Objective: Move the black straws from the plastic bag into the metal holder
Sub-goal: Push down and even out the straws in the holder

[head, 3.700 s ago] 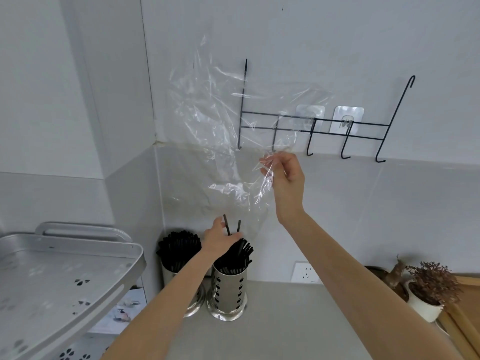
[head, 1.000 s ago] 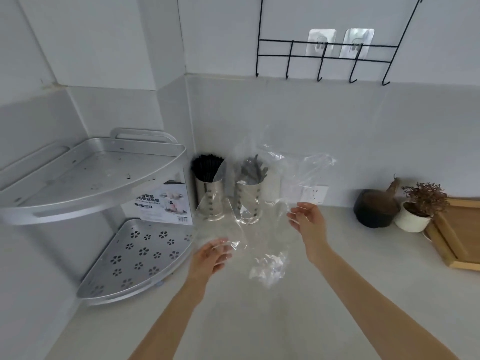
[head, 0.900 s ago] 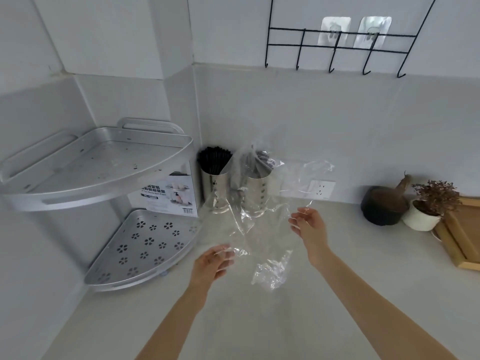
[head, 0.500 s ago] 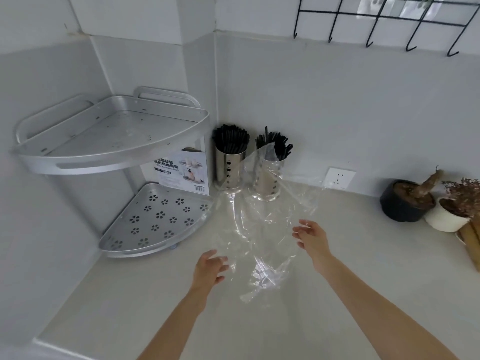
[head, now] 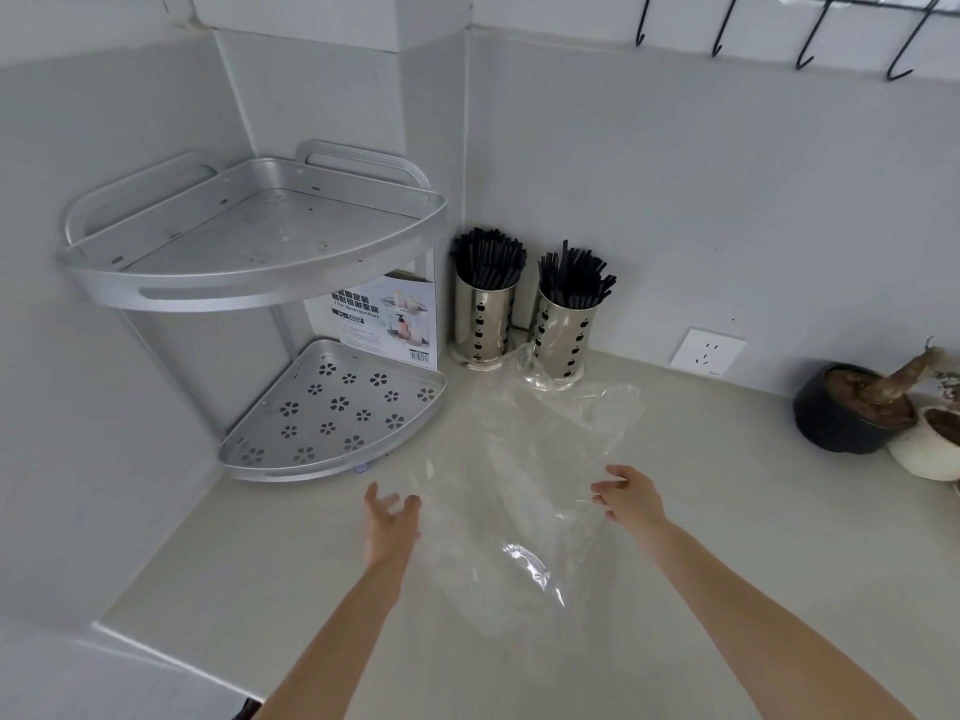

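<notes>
Two perforated metal holders stand in the counter's back corner. The right holder [head: 563,335] is packed with black straws [head: 571,275]; the left holder [head: 483,324] holds another bundle [head: 487,257]. The clear plastic bag [head: 524,470] lies crumpled on the counter in front of them, with no straws showing inside. My left hand [head: 390,522] hovers at the bag's left edge with fingers spread and relaxed. My right hand [head: 628,496] is at the bag's right edge, fingers loosely extended and touching the plastic, gripping nothing.
A two-tier aluminium corner shelf [head: 332,433] stands at the left with a product card [head: 384,319] behind it. A wall socket [head: 706,353], a black pot [head: 841,413] and a white pot [head: 930,449] sit at the right. Black wall hooks [head: 802,33] hang above.
The bag has dropped from in front of the holders onto the counter. Both hands have let it go and opened. The view has tilted further down.
</notes>
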A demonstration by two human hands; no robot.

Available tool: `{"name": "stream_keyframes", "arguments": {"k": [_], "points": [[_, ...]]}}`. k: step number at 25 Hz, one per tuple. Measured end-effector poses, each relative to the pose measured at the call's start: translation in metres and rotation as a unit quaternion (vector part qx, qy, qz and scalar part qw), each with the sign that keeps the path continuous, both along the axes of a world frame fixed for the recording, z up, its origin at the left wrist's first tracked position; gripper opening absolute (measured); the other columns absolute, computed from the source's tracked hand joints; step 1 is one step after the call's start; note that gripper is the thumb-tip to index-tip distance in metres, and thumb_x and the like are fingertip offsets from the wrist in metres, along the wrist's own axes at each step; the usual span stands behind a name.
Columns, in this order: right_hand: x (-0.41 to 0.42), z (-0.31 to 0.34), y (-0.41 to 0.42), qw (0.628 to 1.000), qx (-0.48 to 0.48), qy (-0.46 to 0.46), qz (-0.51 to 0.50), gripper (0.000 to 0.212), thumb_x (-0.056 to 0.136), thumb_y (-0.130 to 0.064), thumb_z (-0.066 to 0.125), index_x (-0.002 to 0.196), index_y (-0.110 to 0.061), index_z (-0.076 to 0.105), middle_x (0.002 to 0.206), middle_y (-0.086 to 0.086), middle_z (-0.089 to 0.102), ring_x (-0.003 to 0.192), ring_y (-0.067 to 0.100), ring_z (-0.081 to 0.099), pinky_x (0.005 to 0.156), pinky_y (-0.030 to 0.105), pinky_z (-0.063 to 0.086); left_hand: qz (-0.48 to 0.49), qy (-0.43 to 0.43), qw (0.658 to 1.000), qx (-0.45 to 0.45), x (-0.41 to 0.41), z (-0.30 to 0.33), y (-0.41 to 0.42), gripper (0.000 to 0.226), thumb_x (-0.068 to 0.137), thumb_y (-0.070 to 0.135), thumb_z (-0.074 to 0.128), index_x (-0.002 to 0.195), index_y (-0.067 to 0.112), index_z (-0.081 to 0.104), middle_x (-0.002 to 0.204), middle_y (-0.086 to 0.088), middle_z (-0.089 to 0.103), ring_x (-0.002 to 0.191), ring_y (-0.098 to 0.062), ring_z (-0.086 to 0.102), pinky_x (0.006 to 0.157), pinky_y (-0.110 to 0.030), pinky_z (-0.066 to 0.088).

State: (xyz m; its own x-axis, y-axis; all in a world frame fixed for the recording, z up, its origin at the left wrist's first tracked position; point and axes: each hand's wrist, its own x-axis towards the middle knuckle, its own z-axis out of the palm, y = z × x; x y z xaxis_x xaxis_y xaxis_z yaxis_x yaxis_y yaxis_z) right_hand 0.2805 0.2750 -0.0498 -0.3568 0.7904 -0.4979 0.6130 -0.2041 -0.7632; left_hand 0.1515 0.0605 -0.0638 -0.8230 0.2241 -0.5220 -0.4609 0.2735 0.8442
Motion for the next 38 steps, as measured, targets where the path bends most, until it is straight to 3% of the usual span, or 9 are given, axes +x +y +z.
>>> {"name": "stream_keyframes", "arguments": {"k": [3,6,10,15,19,22,30,34,38], "points": [[-0.001,0.0,0.001,1.0,0.002,-0.019,0.011,0.047,0.084,-0.001,0.047,0.131,-0.006,0.041,0.108,0.011,0.06,0.089,0.027,0.057,0.079,0.035,0.052,-0.006,0.016,0.999,-0.043,-0.001,-0.001,-0.001,0.061,0.087,0.016,0.049,0.141,0.019,0.02,0.143,-0.009,0.035,0.115,-0.03,0.051,0.101,-0.042,0.042],[-0.001,0.005,0.002,0.997,0.03,-0.062,0.039,0.052,0.086,-0.008,0.047,0.136,-0.01,0.036,0.134,0.012,0.05,0.116,0.03,0.052,0.101,0.036,0.042,-0.031,0.032,0.997,-0.071,0.0,0.003,0.0,0.051,0.088,0.015,0.048,0.137,0.016,0.034,0.141,-0.013,0.036,0.123,-0.029,0.045,0.098,-0.038,0.038],[0.001,0.015,0.003,0.996,0.048,-0.058,0.053,0.055,0.089,-0.015,0.05,0.14,-0.012,0.029,0.144,0.012,0.04,0.129,0.029,0.041,0.1,0.031,0.036,-0.048,0.085,0.992,-0.082,-0.002,0.006,0.001,0.041,0.088,0.016,0.048,0.129,0.017,0.047,0.143,-0.011,0.034,0.13,-0.028,0.035,0.104,-0.042,0.035],[-0.004,0.029,0.006,0.991,0.095,-0.047,0.081,0.055,0.088,-0.022,0.053,0.138,-0.014,0.033,0.142,0.014,0.04,0.123,0.028,0.046,0.097,0.03,0.037,-0.069,0.149,0.98,-0.116,-0.008,0.019,0.01,0.035,0.088,0.016,0.049,0.122,0.016,0.054,0.139,-0.011,0.04,0.13,-0.03,0.032,0.11,-0.049,0.028],[-0.013,0.046,0.009,0.985,0.139,-0.036,0.098,0.054,0.088,-0.025,0.053,0.138,-0.014,0.034,0.142,0.014,0.038,0.126,0.029,0.043,0.098,0.031,0.036,-0.095,0.186,0.973,-0.101,-0.02,0.036,0.024,0.035,0.087,0.013,0.049,0.121,0.013,0.054,0.138,-0.01,0.043,0.131,-0.027,0.035,0.11,-0.041,0.028],[-0.022,0.06,0.017,0.981,0.162,-0.022,0.106,0.055,0.088,-0.028,0.053,0.138,-0.015,0.034,0.143,0.012,0.038,0.128,0.028,0.04,0.102,0.033,0.034,-0.129,0.215,0.965,-0.075,-0.029,0.056,0.039,0.037,0.089,0.013,0.047,0.126,0.012,0.05,0.139,-0.009,0.042,0.129,-0.024,0.039,0.1,-0.032,0.033],[-0.06,0.097,0.041,0.972,0.191,0.069,0.116,0.055,0.088,-0.028,0.054,0.138,-0.017,0.034,0.142,0.008,0.042,0.131,0.022,0.039,0.109,0.038,0.033,-0.206,0.272,0.94,0.017,-0.056,0.109,0.102,0.038,0.093,0.016,0.042,0.131,0.016,0.047,0.135,-0.003,0.051,0.126,-0.017,0.045,0.099,-0.023,0.033],[-0.078,0.111,0.058,0.97,0.2,0.076,0.118,0.055,0.089,-0.027,0.053,0.139,-0.018,0.033,0.142,0.008,0.042,0.131,0.022,0.039,0.105,0.035,0.033,-0.245,0.294,0.924,0.027,-0.072,0.122,0.134,0.031,0.092,0.013,0.042,0.121,0.019,0.052,0.111,0.002,0.051,0.107,-0.011,0.046,0.093,-0.022,0.033],[-0.097,0.122,0.08,0.967,0.218,0.088,0.096,0.053,0.089,-0.025,0.053,0.138,-0.017,0.035,0.14,0.006,0.045,0.129,0.021,0.042,0.103,0.031,0.033,-0.274,0.353,0.894,0.024,-0.088,0.133,0.169,0.041,0.094,0.01,0.036,0.135,0.014,0.04,0.131,-0.014,0.054,0.116,-0.025,0.052,0.101,-0.022,0.032]]}}
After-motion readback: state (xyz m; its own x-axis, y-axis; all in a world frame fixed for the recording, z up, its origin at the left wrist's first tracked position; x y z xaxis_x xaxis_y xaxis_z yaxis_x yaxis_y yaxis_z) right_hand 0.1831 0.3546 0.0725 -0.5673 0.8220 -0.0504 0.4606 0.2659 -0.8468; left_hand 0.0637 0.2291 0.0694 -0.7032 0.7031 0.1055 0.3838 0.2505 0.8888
